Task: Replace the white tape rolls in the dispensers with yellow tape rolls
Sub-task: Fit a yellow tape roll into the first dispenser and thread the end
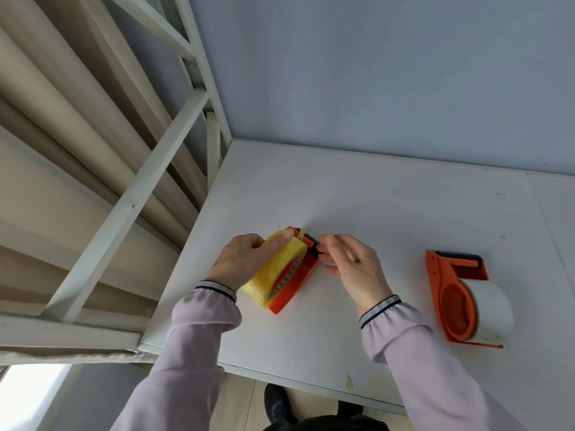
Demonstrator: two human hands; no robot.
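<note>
An orange dispenser (297, 283) lies on the white table (389, 219) with a yellow tape roll (277, 269) mounted in it. My left hand (241, 259) grips the yellow roll from the left, thumb on top. My right hand (351, 262) pinches the yellow tape's loose end at the dispenser's black roller and cutter, other fingers spread. To the right, apart from both hands, a second orange dispenser (451, 293) lies on its side holding a white tape roll (493, 312).
A white metal rack frame (130, 206) stands along the table's left edge, with beige curtain folds behind it. A grey wall runs behind the table. Below the front edge I see the floor and a dark shoe (278, 402).
</note>
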